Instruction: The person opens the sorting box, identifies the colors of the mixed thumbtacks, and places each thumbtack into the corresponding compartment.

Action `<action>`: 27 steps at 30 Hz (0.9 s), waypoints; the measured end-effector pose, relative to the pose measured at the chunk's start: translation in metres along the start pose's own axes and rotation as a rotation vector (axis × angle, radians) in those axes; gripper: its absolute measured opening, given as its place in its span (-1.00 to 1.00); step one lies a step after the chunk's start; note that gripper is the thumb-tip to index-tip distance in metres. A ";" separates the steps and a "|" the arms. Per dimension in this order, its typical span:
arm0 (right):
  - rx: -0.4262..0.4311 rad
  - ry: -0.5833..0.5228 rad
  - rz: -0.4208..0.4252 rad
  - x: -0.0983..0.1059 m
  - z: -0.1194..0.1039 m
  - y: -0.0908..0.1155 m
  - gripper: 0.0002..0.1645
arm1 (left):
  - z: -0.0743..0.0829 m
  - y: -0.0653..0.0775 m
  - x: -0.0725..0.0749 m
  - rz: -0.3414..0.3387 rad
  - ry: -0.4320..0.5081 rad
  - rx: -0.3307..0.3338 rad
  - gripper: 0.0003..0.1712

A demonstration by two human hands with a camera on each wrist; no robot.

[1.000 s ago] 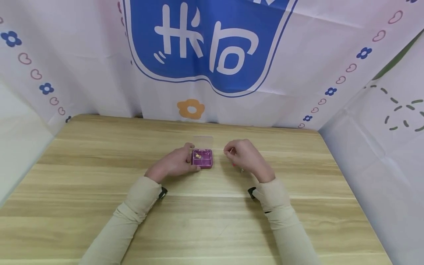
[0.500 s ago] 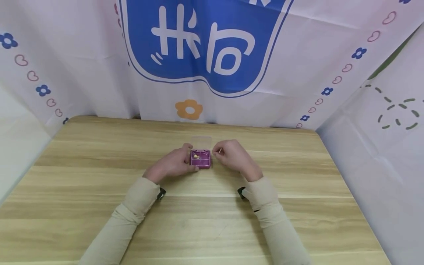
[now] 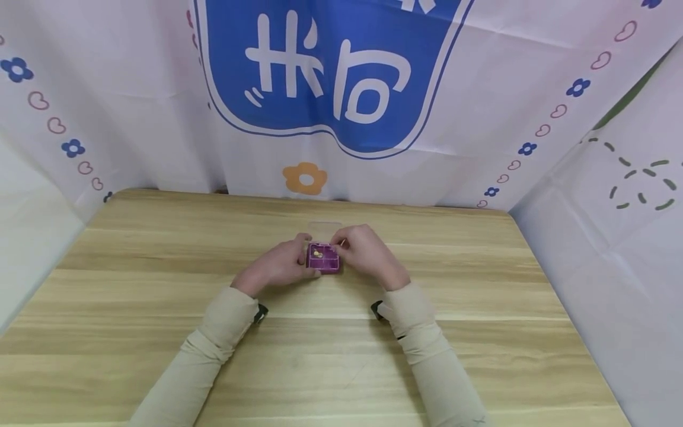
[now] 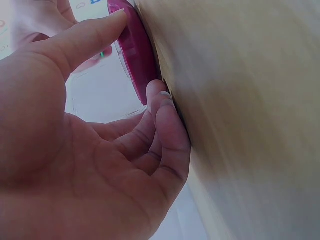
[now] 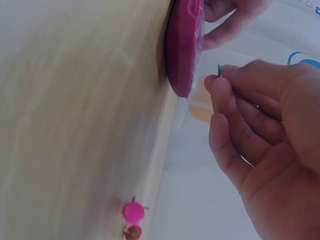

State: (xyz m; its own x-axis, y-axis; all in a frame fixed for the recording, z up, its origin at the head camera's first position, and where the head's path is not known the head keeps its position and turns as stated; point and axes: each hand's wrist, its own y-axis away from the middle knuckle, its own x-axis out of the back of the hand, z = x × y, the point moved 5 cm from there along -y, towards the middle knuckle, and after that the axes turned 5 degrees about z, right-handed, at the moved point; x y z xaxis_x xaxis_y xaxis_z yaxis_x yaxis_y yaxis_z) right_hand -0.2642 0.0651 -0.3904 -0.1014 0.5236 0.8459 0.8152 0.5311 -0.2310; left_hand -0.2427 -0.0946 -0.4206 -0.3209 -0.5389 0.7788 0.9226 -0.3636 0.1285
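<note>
A small purple compartment box (image 3: 324,265) lies on the table, its clear lid (image 3: 324,225) swung up at the back. Small gold-coloured pieces (image 3: 317,253) sit in its back left compartment. My left hand (image 3: 280,261) holds the box by its left side, thumb at the front edge and fingers toward the back, also visible in the left wrist view. Over the box's right side, my right hand (image 3: 368,255) pinches a tiny green piece (image 5: 219,70) between thumb and fingertip; most of that piece is hidden.
In the right wrist view, a pink round-headed piece with thin prongs (image 5: 133,212) and a smaller reddish-brown one (image 5: 132,232) lie on the wooden table (image 3: 320,356). Behind the table hangs a printed white cloth (image 3: 256,160).
My right hand has moved left from the table beside the box to above the box's right compartments. The left hand keeps its hold on the box.
</note>
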 end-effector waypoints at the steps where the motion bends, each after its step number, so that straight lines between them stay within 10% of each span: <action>1: 0.002 0.003 0.001 -0.001 0.000 -0.001 -0.88 | 0.000 0.000 -0.001 -0.002 0.000 0.000 0.06; 27: 0.013 0.109 0.011 -0.007 -0.003 -0.006 -0.91 | 0.001 -0.003 -0.001 0.001 -0.012 -0.013 0.05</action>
State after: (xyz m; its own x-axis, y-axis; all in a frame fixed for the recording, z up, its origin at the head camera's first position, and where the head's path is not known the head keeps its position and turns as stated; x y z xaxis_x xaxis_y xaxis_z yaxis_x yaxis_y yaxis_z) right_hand -0.2669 0.0565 -0.3932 -0.0296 0.4544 0.8903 0.8083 0.5348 -0.2461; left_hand -0.2446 -0.0920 -0.4210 -0.3174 -0.5301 0.7863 0.9200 -0.3732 0.1198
